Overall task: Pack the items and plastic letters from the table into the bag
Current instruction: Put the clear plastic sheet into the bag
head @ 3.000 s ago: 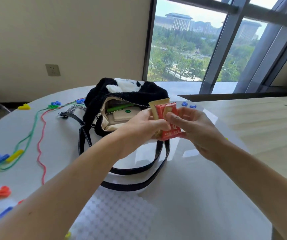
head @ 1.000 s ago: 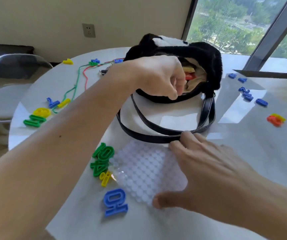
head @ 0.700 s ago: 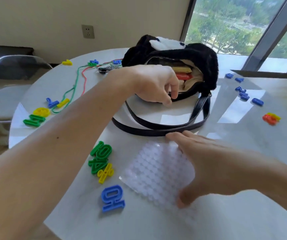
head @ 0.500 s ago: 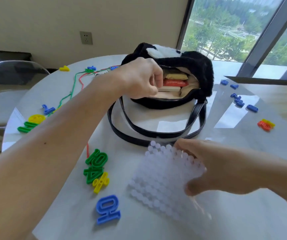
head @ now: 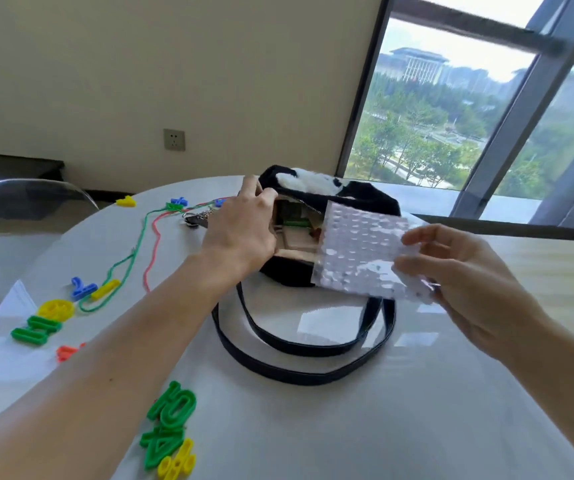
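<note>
The right hand point(head: 458, 282) pinched the right edge of a bubble sheet point(head: 358, 251) between thumb and fingertips, the fingers only lightly curled. The sheet hung in the air, tilted, with its left edge over the open mouth of the bag point(head: 365, 199), probably so it could slide in edge first. The left hand point(head: 244, 230) gripped the bag's left rim with hooked fingers, apparently pulling the zip opening wide to make room. The black fluffy bag stood mid-table, toward the window, with green and beige things inside, too dim to name. Its straps point(head: 299, 344) lay looped on the table point(head: 347, 427) toward the person. Green and yellow plastic letters point(head: 171, 417) lay unpacked by the left forearm, with more at the left edge near the cords point(head: 140, 244).
</note>
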Demonstrator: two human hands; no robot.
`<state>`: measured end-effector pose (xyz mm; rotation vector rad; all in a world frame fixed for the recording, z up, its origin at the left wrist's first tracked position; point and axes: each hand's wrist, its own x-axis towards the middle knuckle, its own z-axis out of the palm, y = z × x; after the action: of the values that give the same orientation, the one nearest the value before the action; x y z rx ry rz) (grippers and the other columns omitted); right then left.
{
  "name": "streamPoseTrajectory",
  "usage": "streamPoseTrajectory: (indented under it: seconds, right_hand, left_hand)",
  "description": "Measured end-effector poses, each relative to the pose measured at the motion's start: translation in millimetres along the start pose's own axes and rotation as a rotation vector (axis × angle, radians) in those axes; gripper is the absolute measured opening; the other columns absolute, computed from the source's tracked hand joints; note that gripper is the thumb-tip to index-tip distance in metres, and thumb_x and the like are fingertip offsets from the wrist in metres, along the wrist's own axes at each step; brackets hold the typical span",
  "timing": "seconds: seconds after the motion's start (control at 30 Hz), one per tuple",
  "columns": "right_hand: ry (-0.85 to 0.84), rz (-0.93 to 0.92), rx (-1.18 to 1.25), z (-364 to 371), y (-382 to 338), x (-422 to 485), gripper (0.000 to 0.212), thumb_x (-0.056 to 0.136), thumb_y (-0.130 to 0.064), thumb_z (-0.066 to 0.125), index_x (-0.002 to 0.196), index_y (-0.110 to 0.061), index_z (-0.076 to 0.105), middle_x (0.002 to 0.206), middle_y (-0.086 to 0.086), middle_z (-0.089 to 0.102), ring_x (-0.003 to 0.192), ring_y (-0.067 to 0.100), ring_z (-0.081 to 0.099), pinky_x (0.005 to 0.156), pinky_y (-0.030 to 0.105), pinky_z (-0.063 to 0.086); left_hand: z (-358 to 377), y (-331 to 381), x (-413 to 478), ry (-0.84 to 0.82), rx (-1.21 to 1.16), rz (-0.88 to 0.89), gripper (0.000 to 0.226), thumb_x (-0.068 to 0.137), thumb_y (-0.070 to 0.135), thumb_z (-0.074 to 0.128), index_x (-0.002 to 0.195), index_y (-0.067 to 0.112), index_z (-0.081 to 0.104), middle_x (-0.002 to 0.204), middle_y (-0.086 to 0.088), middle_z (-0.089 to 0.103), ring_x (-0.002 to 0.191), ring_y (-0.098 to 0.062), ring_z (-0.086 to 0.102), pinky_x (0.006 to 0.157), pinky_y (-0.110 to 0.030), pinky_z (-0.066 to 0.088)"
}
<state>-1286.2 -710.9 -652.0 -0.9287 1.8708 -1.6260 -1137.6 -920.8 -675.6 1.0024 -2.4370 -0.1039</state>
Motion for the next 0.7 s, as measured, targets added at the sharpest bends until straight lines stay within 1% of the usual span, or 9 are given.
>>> streamPoseTrajectory:
  seconds: [0.13, 0.17, 0.23, 0.33, 0.43, 0.5, 0.57, 0.63, 0.7]
  right_hand:
    - [0.085, 0.074, 0.136, 27, 9, 29, 0.018, 0.087, -0.003, 0.074, 0.103, -0.013, 0.074, 0.104, 0.006, 0.074, 0.094, 0.018, 0.072, 0.078, 0.032, 0.060]
    - [0.064, 0.109, 0.176, 34, 9, 35, 0.018, 0.089, -0.002, 0.072, 0.103, -0.012, 0.074, 0.107, 0.007, 0.074, 0.094, 0.017, 0.072, 0.077, 0.032, 0.062]
    - [0.014, 0.196, 0.206, 48, 9, 46, 0.017, 0.090, 0.002, 0.068, 0.105, -0.005, 0.074, 0.107, 0.010, 0.071, 0.083, 0.016, 0.071, 0.060, 0.022, 0.059]
    - [-0.017, 0.293, 0.179, 57, 15, 54, 0.017, 0.092, 0.004, 0.062, 0.104, 0.000, 0.073, 0.103, 0.012, 0.065, 0.063, 0.014, 0.074, 0.045, 0.016, 0.051]
    - [0.027, 0.287, 0.239, 54, 23, 60, 0.022, 0.094, 0.007, 0.056, 0.109, -0.001, 0.071, 0.117, 0.016, 0.061, 0.076, 0.024, 0.078, 0.047, 0.017, 0.053]
    - [0.066, 0.242, 0.305, 55, 24, 66, 0.028, 0.094, 0.010, 0.054, 0.115, -0.001, 0.068, 0.121, 0.016, 0.059, 0.078, 0.025, 0.078, 0.055, 0.019, 0.057]
    - [0.114, 0.185, 0.351, 63, 24, 73, 0.035, 0.094, 0.012, 0.056, 0.125, -0.001, 0.064, 0.125, 0.014, 0.057, 0.080, 0.025, 0.078, 0.067, 0.024, 0.061]
    - [0.192, 0.123, 0.347, 75, 23, 83, 0.043, 0.095, 0.009, 0.058, 0.136, -0.002, 0.057, 0.130, 0.013, 0.054, 0.091, 0.026, 0.073, 0.074, 0.029, 0.063]
    - [0.235, 0.074, 0.312, 91, 24, 92, 0.050, 0.097, 0.001, 0.061, 0.144, -0.008, 0.050, 0.134, 0.012, 0.055, 0.102, 0.028, 0.071, 0.082, 0.036, 0.063]
  left_hand:
    - [-7, 4, 6, 0.025, -0.077, 0.059, 0.066, 0.084, 0.009, 0.058, 0.147, 0.009, 0.037, 0.129, -0.008, 0.045, 0.100, -0.036, 0.058, 0.085, -0.048, 0.051]
    - [-10, 4, 8, 0.034, -0.092, 0.065, 0.065, 0.084, 0.008, 0.056, 0.147, 0.008, 0.037, 0.128, -0.008, 0.046, 0.103, -0.036, 0.057, 0.088, -0.048, 0.049]
    - [-15, 4, 9, 0.091, -0.122, 0.063, 0.057, 0.085, 0.005, 0.052, 0.141, 0.010, 0.044, 0.123, -0.009, 0.051, 0.106, -0.035, 0.055, 0.091, -0.049, 0.048]
    - [-16, 4, 4, 0.161, -0.162, 0.090, 0.033, 0.083, 0.001, 0.048, 0.112, 0.016, 0.054, 0.110, -0.006, 0.054, 0.101, -0.031, 0.052, 0.085, -0.050, 0.049]
    - [-14, 2, 3, 0.085, -0.106, 0.096, 0.022, 0.084, 0.001, 0.048, 0.090, 0.021, 0.056, 0.111, 0.002, 0.052, 0.104, -0.026, 0.048, 0.086, -0.046, 0.047]
    - [-13, 1, 6, -0.013, 0.027, 0.068, 0.024, 0.087, 0.007, 0.050, 0.100, 0.023, 0.063, 0.122, 0.002, 0.050, 0.112, -0.026, 0.046, 0.088, -0.043, 0.046]
    - [-11, 2, 8, -0.078, 0.147, 0.055, 0.027, 0.088, 0.011, 0.050, 0.112, 0.020, 0.059, 0.135, 0.001, 0.044, 0.116, -0.028, 0.045, 0.084, -0.040, 0.044]
    - [-10, 7, 9, -0.065, 0.176, 0.067, 0.031, 0.087, 0.011, 0.053, 0.118, 0.015, 0.054, 0.143, -0.001, 0.037, 0.117, -0.030, 0.044, 0.080, -0.039, 0.040]
    - [-9, 12, 10, -0.020, 0.161, 0.084, 0.045, 0.086, 0.014, 0.059, 0.129, 0.014, 0.047, 0.150, -0.001, 0.031, 0.121, -0.031, 0.043, 0.084, -0.041, 0.042]
